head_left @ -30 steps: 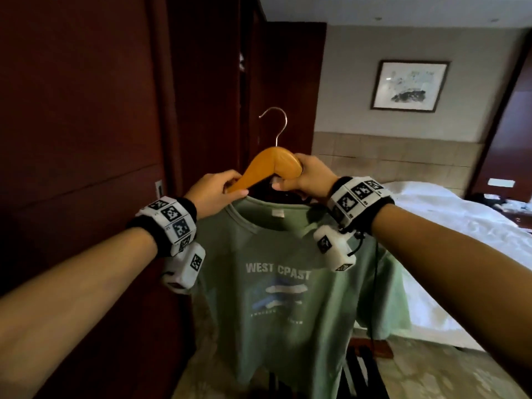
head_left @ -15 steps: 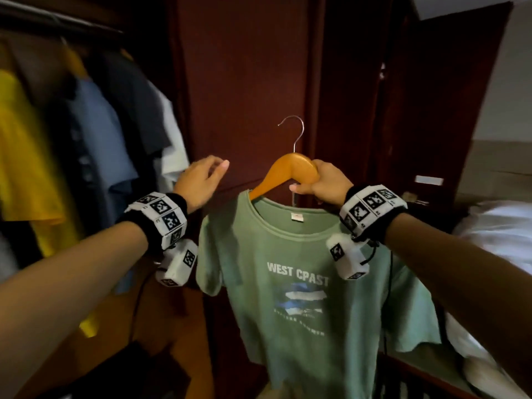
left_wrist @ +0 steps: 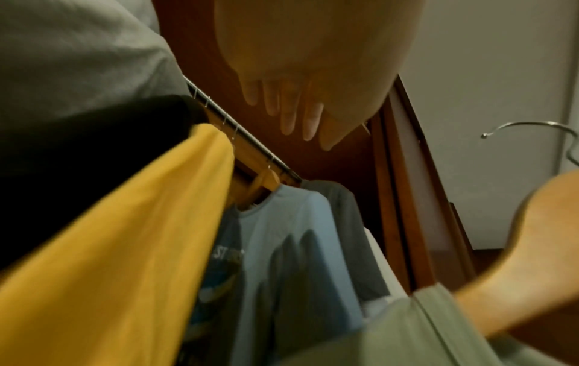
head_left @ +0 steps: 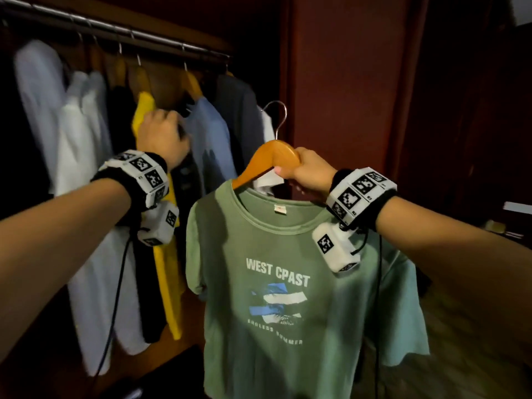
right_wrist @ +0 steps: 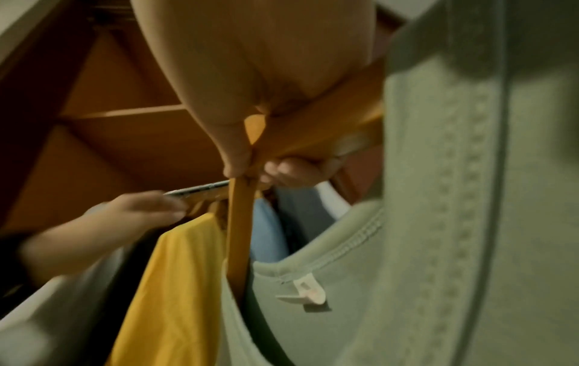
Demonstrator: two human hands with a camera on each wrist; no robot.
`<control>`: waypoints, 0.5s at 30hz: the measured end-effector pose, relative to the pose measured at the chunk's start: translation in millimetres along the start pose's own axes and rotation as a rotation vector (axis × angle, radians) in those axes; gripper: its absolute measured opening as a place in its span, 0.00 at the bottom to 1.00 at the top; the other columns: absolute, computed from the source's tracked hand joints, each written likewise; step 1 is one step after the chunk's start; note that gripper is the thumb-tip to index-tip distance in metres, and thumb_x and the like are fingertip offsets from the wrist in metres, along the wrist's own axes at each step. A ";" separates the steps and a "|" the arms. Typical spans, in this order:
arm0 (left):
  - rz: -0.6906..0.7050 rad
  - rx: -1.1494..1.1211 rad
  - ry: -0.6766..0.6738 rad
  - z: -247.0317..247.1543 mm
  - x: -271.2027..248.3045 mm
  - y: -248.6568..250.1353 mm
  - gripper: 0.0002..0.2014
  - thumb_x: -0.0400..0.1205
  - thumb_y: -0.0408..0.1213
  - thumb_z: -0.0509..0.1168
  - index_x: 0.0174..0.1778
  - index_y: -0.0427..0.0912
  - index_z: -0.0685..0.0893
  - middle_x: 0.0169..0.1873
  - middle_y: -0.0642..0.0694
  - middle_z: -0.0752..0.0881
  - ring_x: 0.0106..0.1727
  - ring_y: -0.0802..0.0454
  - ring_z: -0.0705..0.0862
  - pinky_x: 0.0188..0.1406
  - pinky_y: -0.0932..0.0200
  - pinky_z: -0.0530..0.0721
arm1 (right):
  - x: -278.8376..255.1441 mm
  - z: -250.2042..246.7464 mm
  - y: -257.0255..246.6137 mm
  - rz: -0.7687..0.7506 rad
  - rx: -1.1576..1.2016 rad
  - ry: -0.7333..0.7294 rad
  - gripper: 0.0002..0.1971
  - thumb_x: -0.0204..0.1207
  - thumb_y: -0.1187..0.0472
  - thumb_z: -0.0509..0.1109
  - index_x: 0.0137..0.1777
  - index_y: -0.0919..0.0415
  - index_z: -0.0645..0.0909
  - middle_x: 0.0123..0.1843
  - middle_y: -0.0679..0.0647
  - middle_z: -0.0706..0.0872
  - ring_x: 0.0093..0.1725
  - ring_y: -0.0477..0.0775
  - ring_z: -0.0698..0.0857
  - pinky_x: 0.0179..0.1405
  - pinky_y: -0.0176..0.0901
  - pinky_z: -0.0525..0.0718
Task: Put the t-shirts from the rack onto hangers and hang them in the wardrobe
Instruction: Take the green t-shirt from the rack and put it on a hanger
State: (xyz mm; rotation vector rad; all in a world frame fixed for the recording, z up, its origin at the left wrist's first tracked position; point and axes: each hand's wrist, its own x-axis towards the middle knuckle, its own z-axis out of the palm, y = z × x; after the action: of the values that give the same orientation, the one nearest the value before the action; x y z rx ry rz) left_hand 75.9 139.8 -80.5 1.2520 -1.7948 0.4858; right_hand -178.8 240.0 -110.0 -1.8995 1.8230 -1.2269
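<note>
The right hand (head_left: 308,171) is curled round the top of a wooden hanger (head_left: 269,156), thumb and fingers closed on the wood just under the metal hook (head_left: 277,116), and it holds the hanger up in front of the open wardrobe (head_left: 342,110). A green t-shirt (head_left: 288,283) printed with "WEST CPAST" hangs from that hanger, its neckline draped over the hanger's arms and its body falling straight down in front of the person; it is not on the rail. The right wrist view shows the same grip from below, with the hanger's arm running down into the collar of the shirt. The left hand (head_left: 162,136) is raised among the clothes hanging inside the wardrobe, near the shoulder of a yellow t-shirt (head_left: 167,269) and just left of a light blue t-shirt (head_left: 210,145). In the left wrist view its fingers (left_wrist: 288,109) are straight and held together, gripping nothing; whether they touch the fabric cannot be told. A metal rail (head_left: 115,33) runs across the top of the wardrobe, and along it hang pale garments (head_left: 72,168) at the left, a dark one beside the yellow shirt, then the blue shirt and a dark grey t-shirt (head_left: 244,122) toward the right. Both wrists wear bands with black-and-white markers.
</note>
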 end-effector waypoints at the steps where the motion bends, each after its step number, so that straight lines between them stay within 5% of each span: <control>1: -0.009 0.019 -0.016 -2.1 7.1 -10.0 0.18 0.80 0.37 0.65 0.63 0.32 0.78 0.61 0.26 0.77 0.67 0.31 0.71 0.67 0.44 0.67 | 7.8 11.8 -9.1 -0.003 -0.015 -0.002 0.17 0.75 0.54 0.72 0.56 0.62 0.73 0.38 0.54 0.79 0.34 0.54 0.79 0.33 0.46 0.76; 3: -0.017 0.056 -0.074 -5.1 22.0 -24.9 0.20 0.80 0.38 0.66 0.66 0.32 0.76 0.65 0.27 0.74 0.69 0.30 0.69 0.68 0.41 0.69 | 24.2 34.0 -28.8 -0.007 -0.049 0.002 0.21 0.75 0.53 0.72 0.61 0.65 0.73 0.46 0.57 0.79 0.42 0.57 0.79 0.38 0.47 0.77; 6: -0.015 0.241 -0.138 -11.1 48.3 -39.5 0.23 0.81 0.46 0.65 0.66 0.33 0.73 0.67 0.29 0.73 0.69 0.30 0.70 0.66 0.36 0.70 | 50.7 62.7 -55.5 -0.009 -0.115 0.018 0.19 0.73 0.52 0.72 0.58 0.60 0.74 0.49 0.62 0.77 0.40 0.58 0.78 0.33 0.44 0.74; 9: -0.031 0.340 -0.297 -12.8 67.2 -54.2 0.31 0.80 0.55 0.63 0.76 0.44 0.67 0.74 0.34 0.69 0.75 0.33 0.65 0.73 0.29 0.59 | 74.2 83.8 -77.0 0.004 -0.230 0.049 0.26 0.75 0.51 0.71 0.67 0.66 0.73 0.64 0.64 0.81 0.60 0.64 0.81 0.51 0.47 0.78; 11: -0.024 0.369 -0.406 -5.6 70.7 -64.9 0.35 0.79 0.59 0.62 0.80 0.49 0.61 0.78 0.37 0.64 0.79 0.35 0.59 0.75 0.27 0.55 | 86.2 95.3 -88.9 0.030 -0.270 0.069 0.28 0.77 0.52 0.70 0.70 0.68 0.70 0.69 0.64 0.79 0.67 0.64 0.79 0.54 0.45 0.76; 15: 0.027 0.359 -0.424 5.9 65.0 -82.1 0.34 0.82 0.56 0.59 0.81 0.44 0.59 0.79 0.37 0.61 0.78 0.36 0.58 0.73 0.33 0.65 | 105.2 118.0 -106.8 0.053 -0.295 0.100 0.26 0.80 0.52 0.66 0.72 0.69 0.70 0.70 0.65 0.78 0.67 0.63 0.78 0.54 0.44 0.76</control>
State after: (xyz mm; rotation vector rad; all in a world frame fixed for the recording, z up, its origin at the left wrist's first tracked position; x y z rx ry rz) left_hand 139.3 65.1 -43.0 1.6771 -2.1422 0.6116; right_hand -34.7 121.7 -69.1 -1.9504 2.1970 -1.1047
